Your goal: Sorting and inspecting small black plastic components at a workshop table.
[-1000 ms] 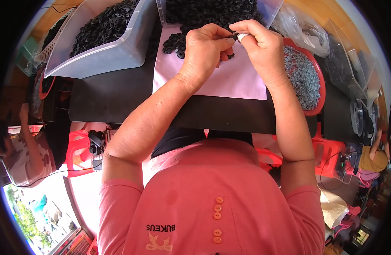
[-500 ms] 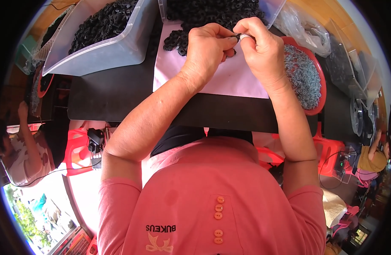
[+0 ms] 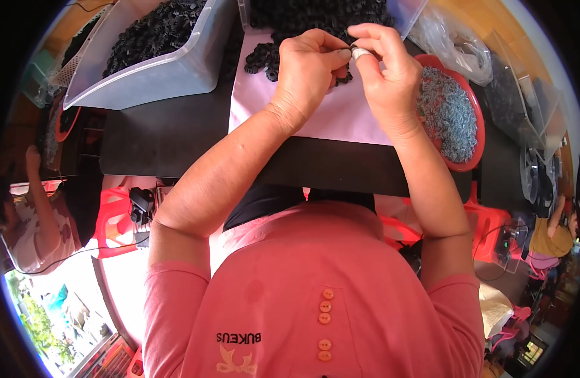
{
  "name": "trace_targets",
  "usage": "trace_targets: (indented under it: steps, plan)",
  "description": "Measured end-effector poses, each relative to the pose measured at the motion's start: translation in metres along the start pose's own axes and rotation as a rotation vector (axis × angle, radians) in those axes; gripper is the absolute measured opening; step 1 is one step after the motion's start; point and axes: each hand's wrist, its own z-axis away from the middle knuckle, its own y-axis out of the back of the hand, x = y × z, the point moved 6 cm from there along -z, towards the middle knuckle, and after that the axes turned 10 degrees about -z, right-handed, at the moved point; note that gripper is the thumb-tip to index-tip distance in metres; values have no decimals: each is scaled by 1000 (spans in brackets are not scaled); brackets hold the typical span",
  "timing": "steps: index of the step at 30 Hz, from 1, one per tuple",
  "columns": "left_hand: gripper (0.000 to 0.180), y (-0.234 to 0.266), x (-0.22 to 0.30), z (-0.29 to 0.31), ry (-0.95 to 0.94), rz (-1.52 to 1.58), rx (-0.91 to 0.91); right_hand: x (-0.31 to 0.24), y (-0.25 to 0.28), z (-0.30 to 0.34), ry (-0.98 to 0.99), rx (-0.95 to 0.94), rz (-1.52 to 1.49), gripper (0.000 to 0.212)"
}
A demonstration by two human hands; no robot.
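left hand (image 3: 309, 75) and right hand (image 3: 384, 69) pinch one small black part (image 3: 352, 49) together | over pink sheet (image 3: 340, 116) — black pile (image 3: 265, 57) behind | red bowl (image 3: 476, 135) (grey bits) right

1. Small black part (image 3: 348, 51): pinched between the fingertips of both hands, mostly hidden, shape unclear; held above the far edge of the pink sheet (image 3: 340, 116).
2. Loose black parts (image 3: 265, 60): small, ring-like, heaped on the pink sheet's far end.
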Motion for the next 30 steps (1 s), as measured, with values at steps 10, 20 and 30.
trace_targets:
  steps: [10, 20, 30]
  plan:
    - [11, 1, -7, -6, 108, 338, -41, -1, 0, -8, 146, -129, 297, 39]
    - [9, 2, -11, -7, 140, 379, -85, -13, -9, 0, 386, -97, 335, 26]
    - [5, 57, 87, 23, -543, 177, 306, 1, 13, -11, 21, 45, 36, 41]
